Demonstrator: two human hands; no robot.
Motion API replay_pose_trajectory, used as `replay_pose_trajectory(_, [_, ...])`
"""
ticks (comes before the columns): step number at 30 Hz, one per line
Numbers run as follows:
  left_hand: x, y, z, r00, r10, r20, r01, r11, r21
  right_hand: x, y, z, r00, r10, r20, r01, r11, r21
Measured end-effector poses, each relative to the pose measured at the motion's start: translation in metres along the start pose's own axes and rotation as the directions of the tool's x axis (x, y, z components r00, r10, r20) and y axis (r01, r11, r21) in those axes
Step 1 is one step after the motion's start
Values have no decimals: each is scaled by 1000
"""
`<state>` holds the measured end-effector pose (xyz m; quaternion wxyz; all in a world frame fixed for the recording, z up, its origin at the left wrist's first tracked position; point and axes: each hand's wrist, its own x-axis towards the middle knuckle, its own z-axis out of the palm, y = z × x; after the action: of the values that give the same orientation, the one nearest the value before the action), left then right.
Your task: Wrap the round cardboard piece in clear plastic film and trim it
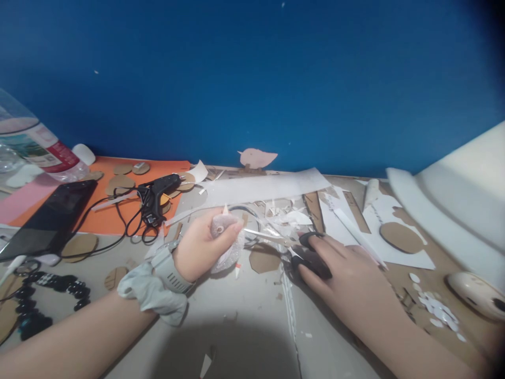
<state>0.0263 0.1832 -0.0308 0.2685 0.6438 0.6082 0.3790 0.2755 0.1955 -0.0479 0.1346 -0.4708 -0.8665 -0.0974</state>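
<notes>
My left hand [205, 245] is closed around a small greyish-white craft piece [226, 251] with an eye-like ring and a pointed pale tip on top. In my right hand [335, 268] is a pair of scissors [311, 255], thumb and fingers through the black handles. The blades reach left toward the craft piece, one tip close to my left thumb. Whether they touch it I cannot tell. Below the blades lies a brown cardboard polygon [265, 260], with clear film scraps [282, 223] behind them.
A black glue gun [155, 197] with its cord lies on an orange sheet [118, 210] at left, near a dark phone [49, 218], bead bracelet [55, 281] and plastic bottle [43, 147]. Paper offcuts [268, 188], a cardboard disc [401, 237] and white paper dots [438, 310] lie around.
</notes>
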Motion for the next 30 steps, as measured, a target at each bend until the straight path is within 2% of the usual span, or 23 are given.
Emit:
replay_pose_trajectory(12, [-1, -1, 1, 1000, -4, 2, 4, 1000, -10, 1, 1, 0, 996, -76, -54, 77, 997, 11])
replay_pose_trajectory(21, [-1, 0, 2, 1000, 10, 14, -10, 1000, -2, -2, -1, 0, 1000, -9, -15, 9, 999, -37])
replay_pose_trajectory(30, [0, 0, 3, 999, 10, 33, -10, 1000, -2, -2, 0, 0, 999, -41, -30, 40, 999, -24])
